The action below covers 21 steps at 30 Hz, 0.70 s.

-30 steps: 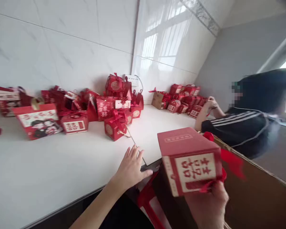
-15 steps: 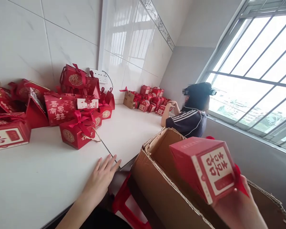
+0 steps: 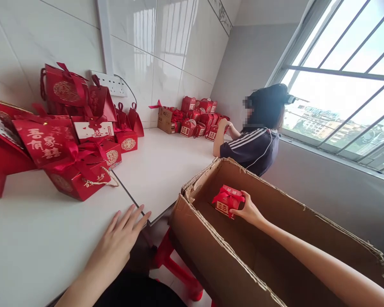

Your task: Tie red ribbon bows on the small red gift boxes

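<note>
Down inside a large open cardboard box, my right hand grips a small red gift box by its right side. The gift box has a red ribbon and a cream label with red characters. Whether it touches the bottom of the carton I cannot tell. My left hand lies flat on the white table near its corner, fingers spread, holding nothing. Beyond that hand sits a red gift box with a ribbon and a rope handle, in front of a pile of red gift boxes.
Across the table a co-worker in a dark striped shirt sits by the barred window, hands at another heap of red boxes. A small brown carton stands beside that heap. A red stool is under the cardboard box.
My right hand has carried the red gift box away from me and down into the cardboard box. My left hand stays on the table. The view has shifted to the right.
</note>
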Motion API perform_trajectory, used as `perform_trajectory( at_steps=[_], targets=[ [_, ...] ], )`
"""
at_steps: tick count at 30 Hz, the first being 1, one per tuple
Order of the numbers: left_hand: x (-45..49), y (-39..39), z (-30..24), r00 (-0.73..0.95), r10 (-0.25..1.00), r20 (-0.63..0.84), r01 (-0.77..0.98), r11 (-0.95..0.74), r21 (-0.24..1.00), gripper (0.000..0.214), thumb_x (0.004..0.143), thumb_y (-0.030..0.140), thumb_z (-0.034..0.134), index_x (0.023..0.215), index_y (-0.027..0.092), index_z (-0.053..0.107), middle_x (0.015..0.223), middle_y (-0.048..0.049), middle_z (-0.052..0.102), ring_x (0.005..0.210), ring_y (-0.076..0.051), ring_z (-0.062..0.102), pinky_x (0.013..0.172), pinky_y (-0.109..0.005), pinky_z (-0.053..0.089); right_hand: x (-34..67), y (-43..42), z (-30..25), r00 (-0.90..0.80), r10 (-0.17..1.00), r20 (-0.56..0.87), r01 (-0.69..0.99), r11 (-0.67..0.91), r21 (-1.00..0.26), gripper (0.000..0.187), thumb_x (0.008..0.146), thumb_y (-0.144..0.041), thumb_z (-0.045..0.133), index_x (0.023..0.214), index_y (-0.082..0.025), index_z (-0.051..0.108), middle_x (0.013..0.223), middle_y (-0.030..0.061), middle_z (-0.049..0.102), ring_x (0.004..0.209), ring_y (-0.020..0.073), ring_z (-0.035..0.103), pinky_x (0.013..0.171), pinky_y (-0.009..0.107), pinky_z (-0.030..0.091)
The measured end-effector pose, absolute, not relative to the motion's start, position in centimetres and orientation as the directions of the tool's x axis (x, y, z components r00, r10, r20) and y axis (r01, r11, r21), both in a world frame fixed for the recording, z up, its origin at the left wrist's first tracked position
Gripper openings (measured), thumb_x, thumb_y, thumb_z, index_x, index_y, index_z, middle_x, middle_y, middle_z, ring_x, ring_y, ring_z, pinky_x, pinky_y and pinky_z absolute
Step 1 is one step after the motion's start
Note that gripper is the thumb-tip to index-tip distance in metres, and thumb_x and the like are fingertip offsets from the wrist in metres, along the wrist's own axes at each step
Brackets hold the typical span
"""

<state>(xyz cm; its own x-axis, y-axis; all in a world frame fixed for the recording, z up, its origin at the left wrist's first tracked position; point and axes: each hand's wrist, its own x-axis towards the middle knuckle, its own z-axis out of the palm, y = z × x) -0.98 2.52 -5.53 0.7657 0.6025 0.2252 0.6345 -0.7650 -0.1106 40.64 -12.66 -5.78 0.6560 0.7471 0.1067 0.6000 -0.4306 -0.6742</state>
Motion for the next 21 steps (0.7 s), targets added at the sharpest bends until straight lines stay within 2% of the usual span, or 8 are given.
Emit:
perform_trajectory(
  at_steps=[4, 7, 10, 13, 16, 18, 21],
  targets=[
    [-1.1, 2.8, -6.2, 0.757, 0.598, 0.263, 0.637, -0.766, -0.089, 0.082, 0.058, -0.003, 0.048, 0.133, 0.029, 0.048, 0.145, -0.0036, 0.040, 0.134, -0.028, 0.037, 0.110, -0.050, 0.029, 41.0, -10.9, -11.3, 0.648, 0.760, 0.052, 0.537, -0.407, -0.739, 0.092, 0.055, -0.046, 0.071, 0.130, -0.018, 0.025, 0.124, 0.0166, 0.053, 0.118, 0.0311, 0.051, 0.103, 0.041, 0.037],
    [-1.4, 2.8, -6.6, 0.774, 0.570, 0.275, 0.615, -0.781, -0.111, 0.078, 0.061, 0.001, 0.048, 0.135, 0.025, 0.046, 0.146, -0.0061, 0.038, 0.135, -0.030, 0.034, 0.112, -0.051, 0.024, 40.3, -10.1, -16.0, 0.654, 0.756, 0.010, 0.478, -0.403, -0.781, 0.083, 0.057, -0.044, 0.070, 0.125, -0.022, 0.027, 0.123, 0.0141, 0.054, 0.117, 0.0292, 0.053, 0.100, 0.036, 0.040],
    [-1.6, 2.7, -6.7, 0.785, 0.553, 0.280, 0.602, -0.787, -0.134, 0.076, 0.065, 0.003, 0.048, 0.138, 0.023, 0.042, 0.148, -0.0066, 0.035, 0.137, -0.029, 0.029, 0.115, -0.049, 0.016, 39.8, -9.6, -20.2, 0.697, 0.716, -0.033, 0.415, -0.441, -0.796, 0.078, 0.056, -0.044, 0.068, 0.119, -0.023, 0.028, 0.117, 0.0128, 0.056, 0.114, 0.0317, 0.055, 0.098, 0.038, 0.042],
    [-1.7, 2.5, -7.0, 0.783, 0.560, 0.273, 0.607, -0.783, -0.136, 0.077, 0.067, 0.005, 0.047, 0.141, 0.024, 0.038, 0.149, -0.0062, 0.035, 0.138, -0.029, 0.026, 0.116, -0.050, 0.013, 40.1, -8.5, -22.4, 0.754, 0.656, -0.042, 0.380, -0.487, -0.787, 0.079, 0.056, -0.048, 0.066, 0.120, -0.022, 0.027, 0.122, 0.0152, 0.050, 0.119, 0.0348, 0.050, 0.100, 0.041, 0.040],
    [-1.5, 2.4, -7.4, 0.763, 0.558, 0.326, 0.624, -0.768, -0.146, 0.084, 0.066, 0.005, 0.045, 0.145, 0.027, 0.026, 0.148, -0.0052, 0.036, 0.138, -0.029, 0.028, 0.114, -0.051, 0.016, 40.5, -6.9, -22.7, 0.791, 0.610, -0.035, 0.370, -0.524, -0.767, 0.086, 0.052, -0.053, 0.064, 0.122, -0.019, 0.027, 0.118, 0.0165, 0.048, 0.119, 0.0420, 0.047, 0.099, 0.051, 0.039],
    [-1.3, 2.3, -7.6, 0.752, 0.550, 0.364, 0.636, -0.749, -0.182, 0.089, 0.065, 0.003, 0.043, 0.146, 0.030, 0.019, 0.147, -0.0032, 0.038, 0.137, -0.028, 0.030, 0.112, -0.052, 0.022, 40.5, -6.1, -22.5, 0.783, 0.622, -0.018, 0.389, -0.512, -0.766, 0.086, 0.051, -0.057, 0.061, 0.122, -0.018, 0.029, 0.114, 0.0169, 0.048, 0.120, 0.0452, 0.045, 0.099, 0.053, 0.038],
    [-1.1, 2.1, -7.7, 0.746, 0.528, 0.407, 0.651, -0.709, -0.272, 0.089, 0.064, 0.001, 0.041, 0.145, 0.032, 0.023, 0.142, -0.0005, 0.045, 0.133, -0.025, 0.036, 0.106, -0.048, 0.032, 40.6, -5.4, -22.4, 0.743, 0.668, 0.036, 0.445, -0.452, -0.773, 0.084, 0.056, -0.063, 0.054, 0.121, -0.017, 0.029, 0.111, 0.0187, 0.047, 0.122, 0.0477, 0.041, 0.097, 0.057, 0.039]
  ],
)
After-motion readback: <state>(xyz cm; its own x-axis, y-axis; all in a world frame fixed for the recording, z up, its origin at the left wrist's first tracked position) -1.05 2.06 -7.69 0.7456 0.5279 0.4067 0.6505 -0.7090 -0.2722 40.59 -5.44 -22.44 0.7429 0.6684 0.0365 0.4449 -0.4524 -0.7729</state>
